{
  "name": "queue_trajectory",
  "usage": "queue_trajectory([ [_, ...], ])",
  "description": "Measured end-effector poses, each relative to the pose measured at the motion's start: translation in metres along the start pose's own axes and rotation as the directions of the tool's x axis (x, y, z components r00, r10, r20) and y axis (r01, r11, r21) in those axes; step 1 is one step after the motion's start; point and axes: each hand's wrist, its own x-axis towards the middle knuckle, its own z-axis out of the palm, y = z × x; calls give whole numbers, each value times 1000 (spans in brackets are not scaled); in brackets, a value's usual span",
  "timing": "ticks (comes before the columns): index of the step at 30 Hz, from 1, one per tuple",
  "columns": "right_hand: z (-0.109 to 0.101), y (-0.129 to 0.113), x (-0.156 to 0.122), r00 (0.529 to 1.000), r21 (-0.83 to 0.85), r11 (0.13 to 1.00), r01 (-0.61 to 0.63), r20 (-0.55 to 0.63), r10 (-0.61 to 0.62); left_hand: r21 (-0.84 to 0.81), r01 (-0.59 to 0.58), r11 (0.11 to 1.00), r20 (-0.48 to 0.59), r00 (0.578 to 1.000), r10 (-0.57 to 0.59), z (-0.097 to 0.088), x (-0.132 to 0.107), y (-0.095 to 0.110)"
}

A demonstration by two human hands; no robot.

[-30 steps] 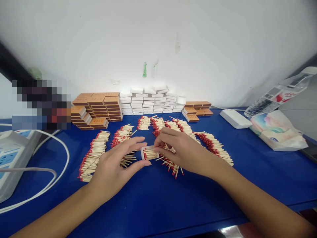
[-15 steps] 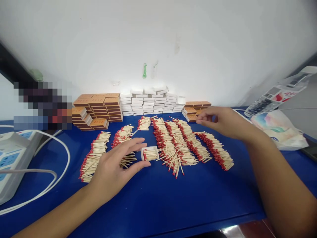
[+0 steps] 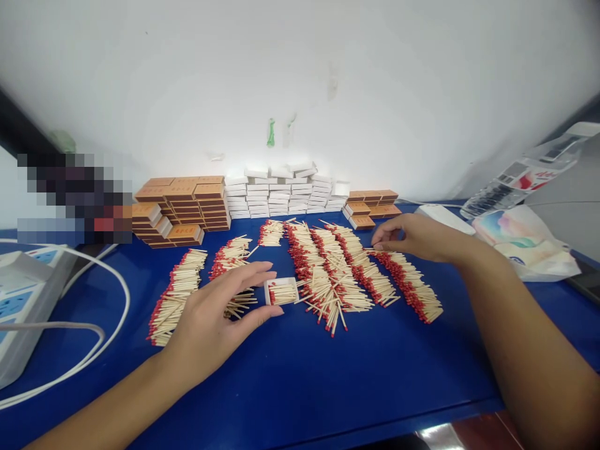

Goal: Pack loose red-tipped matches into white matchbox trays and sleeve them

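Note:
My left hand lies on the blue table, fingers stretched out. Its forefinger and thumb bracket the left end of a small white matchbox tray that is part filled with matches. My right hand hovers at the far end of the rightmost row of red-tipped matches, just in front of a low stack of orange matchbox sleeves. Its fingertips are drawn together in a pinch, and I cannot make out anything between them. More rows of matches lie between my two hands.
Stacks of orange sleeves and white trays line the wall. A white power strip with cables lies at the left. At the right are a white box, a tissue pack and a plastic bottle.
My right hand left the tray, reached back right towards the orange sleeves, then came slightly nearer and lower over the rightmost match row. My left hand and the tray stayed put.

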Motion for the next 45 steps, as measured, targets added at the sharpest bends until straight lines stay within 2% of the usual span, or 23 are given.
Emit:
queue_trajectory([
  [28, -2, -4, 0, 996, -36, 996, -80, 27, 81, 12, 7, 1000, 19, 1000, -7, -2, 1, 1],
  [34, 0, -5, 1, 998, -36, 998, -55, 13, 56, 11, 3, 1000, 22, 1000, -3, -1, 1, 1],
  [39, 0, -9, 1, 998, -72, 997, -19, -69, 14, 11, 7, 1000, 19, 1000, -7, -2, 1, 1],
  [45, 2, -12, 2, 999, -58, 998, -9, -48, 6, 12, 15, 1000, 29, 999, -15, -2, 2, 3],
])
